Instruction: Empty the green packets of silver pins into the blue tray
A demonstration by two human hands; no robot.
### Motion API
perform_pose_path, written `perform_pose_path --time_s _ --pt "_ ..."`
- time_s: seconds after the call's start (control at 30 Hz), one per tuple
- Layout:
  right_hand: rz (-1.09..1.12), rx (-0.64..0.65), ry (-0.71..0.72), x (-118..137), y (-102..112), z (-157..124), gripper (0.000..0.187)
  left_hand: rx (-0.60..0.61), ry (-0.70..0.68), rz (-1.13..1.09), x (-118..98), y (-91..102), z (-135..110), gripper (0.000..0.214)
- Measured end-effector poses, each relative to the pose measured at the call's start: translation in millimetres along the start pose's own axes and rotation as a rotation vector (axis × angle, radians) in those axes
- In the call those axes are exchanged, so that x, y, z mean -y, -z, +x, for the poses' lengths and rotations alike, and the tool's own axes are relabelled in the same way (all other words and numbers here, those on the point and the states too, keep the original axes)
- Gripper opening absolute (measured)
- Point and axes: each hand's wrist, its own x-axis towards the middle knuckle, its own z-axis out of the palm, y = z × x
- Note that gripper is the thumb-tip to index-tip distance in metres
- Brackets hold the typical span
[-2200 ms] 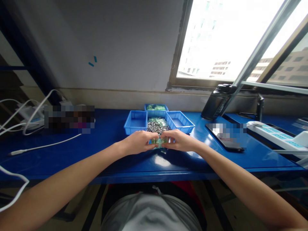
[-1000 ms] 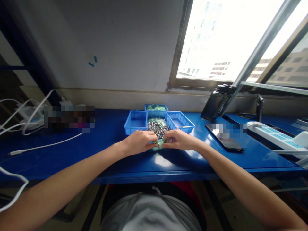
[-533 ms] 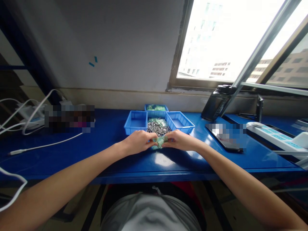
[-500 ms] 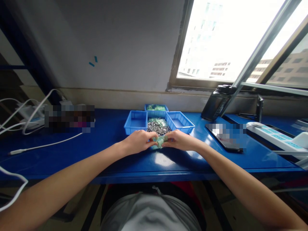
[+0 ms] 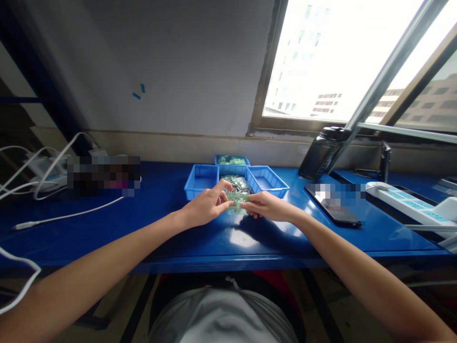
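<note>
A small, clear greenish plastic bag (image 5: 236, 204) is stretched in front of the bins. My right hand (image 5: 266, 206) pinches its right side between thumb and fingers. At the left edge is my left hand (image 5: 205, 204), its index finger lifted away from the thumb; the thumb tip lies by the bag. Whether anything is inside the bag is too small to tell. Just behind, the middle blue bin (image 5: 233, 169) holds many metal screw-like pieces (image 5: 240, 185) and more greenish plastic, partly hidden by my hands.
Bare blue bins stand left (image 5: 202, 178) and right (image 5: 267, 177), and a back bin (image 5: 231, 160) holds green bags. A phone (image 5: 333, 205), a black bottle (image 5: 324, 152) and a power strip (image 5: 410, 202) are on the right. White cables (image 5: 74, 216) lie left.
My left index finger has lifted and spread from the thumb. The bag, crumpled between both hands before, now lies flatter, held from the right.
</note>
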Motion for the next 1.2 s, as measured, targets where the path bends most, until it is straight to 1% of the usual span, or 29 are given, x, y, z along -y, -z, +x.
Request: perform_pose_path --time_s 0.13,0.3,0.5,0.73,0.87,1.1,1.2 --pt "0.079 0.024 -0.036 -0.9 -1.2 1.3 0.043 0.010 -0.029 0.053 0.5 1.6 -0.9 0.011" --pt "0.128 0.060 -0.087 -1.4 -0.8 2.3 0.044 0.040 -0.068 0.157 2.9 2.1 -1.0 0.023" --pt "0.191 0.058 -0.080 -1.2 0.8 2.0 0.044 0.028 -0.140 0.268 6.2 1.0 -0.4 0.028" --pt "0.156 0.058 -0.083 -0.3 0.6 2.2 0.045 0.005 -0.220 0.421 6.4 1.1 0.4 0.025" --pt "0.164 0.058 -0.073 1.5 1.9 1.5 0.046 -0.004 -0.251 0.457 6.1 1.2 0.2 0.025" --pt "0.148 0.057 -0.090 1.9 2.0 1.4 0.046 0.001 -0.350 0.548 11.5 2.3 -0.9 0.027" --pt "0.118 0.037 -0.104 1.9 1.7 1.6 0.049 -0.013 -0.359 0.546 12.1 3.9 -0.7 0.030"
